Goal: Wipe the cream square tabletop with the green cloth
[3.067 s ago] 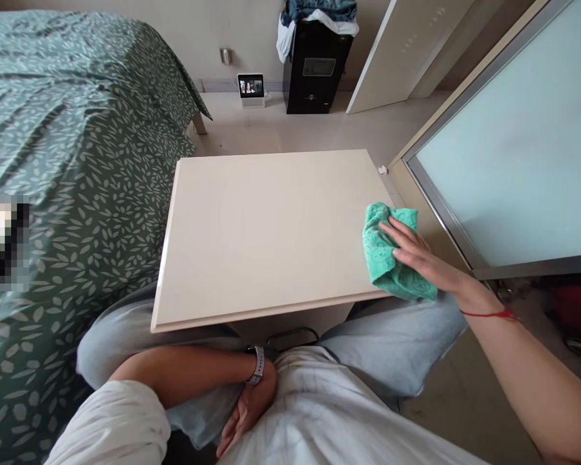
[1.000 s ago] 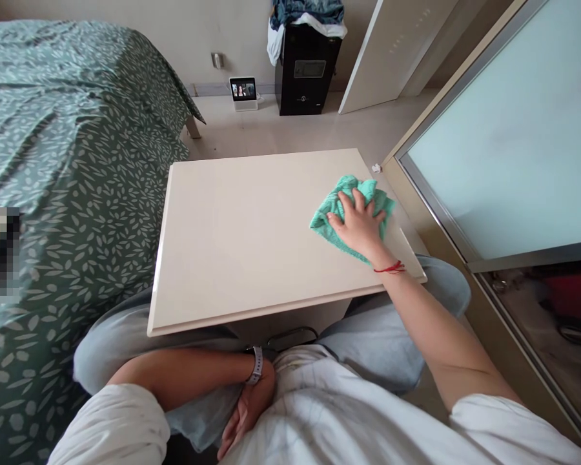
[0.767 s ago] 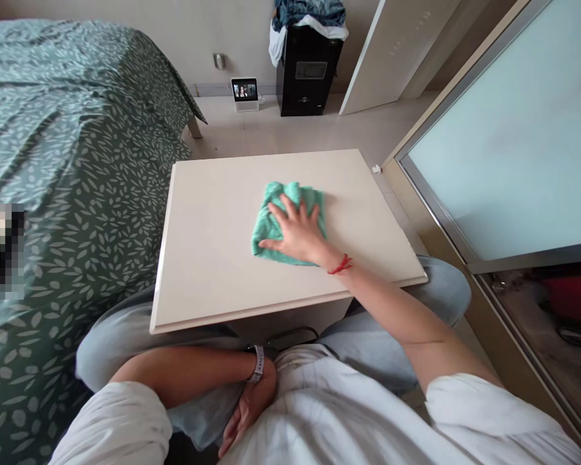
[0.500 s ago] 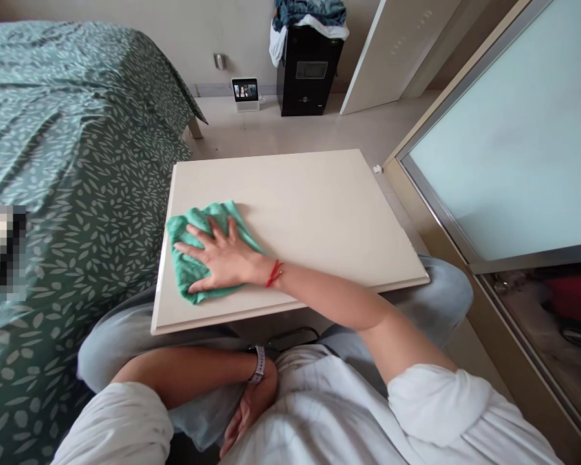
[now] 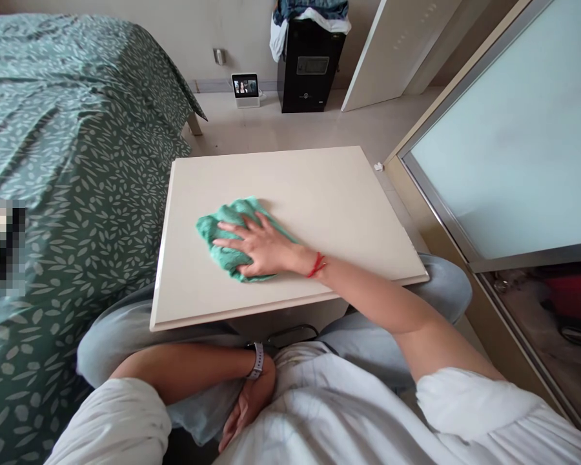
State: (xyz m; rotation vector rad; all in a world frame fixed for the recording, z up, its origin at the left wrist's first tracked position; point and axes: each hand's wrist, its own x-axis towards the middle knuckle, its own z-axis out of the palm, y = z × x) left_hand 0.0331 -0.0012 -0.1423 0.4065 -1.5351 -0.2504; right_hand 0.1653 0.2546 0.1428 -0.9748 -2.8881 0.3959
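Note:
My right hand (image 5: 264, 248), with a red string bracelet on its wrist, presses down on a crumpled green cloth (image 5: 226, 252). Its fingers are spread flat across the cloth rather than closed round it. Beneath them is a cream tabletop (image 5: 329, 194) standing over my legs; the cloth lies left of its middle. My left hand (image 5: 252, 403) rests in my lap below the near edge, beside a watch strap on that wrist. Nothing shows in it; its fingers look loosely stretched out and are partly hidden.
A bed with a green leaf-patterned cover (image 5: 101, 135) runs along the left. At the far wall are a small screen (image 5: 245, 89) and a black cabinet (image 5: 304, 71) topped with clothes. A door (image 5: 387, 51) and a frosted sliding panel (image 5: 518, 148) stand to the right.
My right hand has slid the green cloth to the right and slightly away across the tabletop, off the left edge. My left hand stays in my lap.

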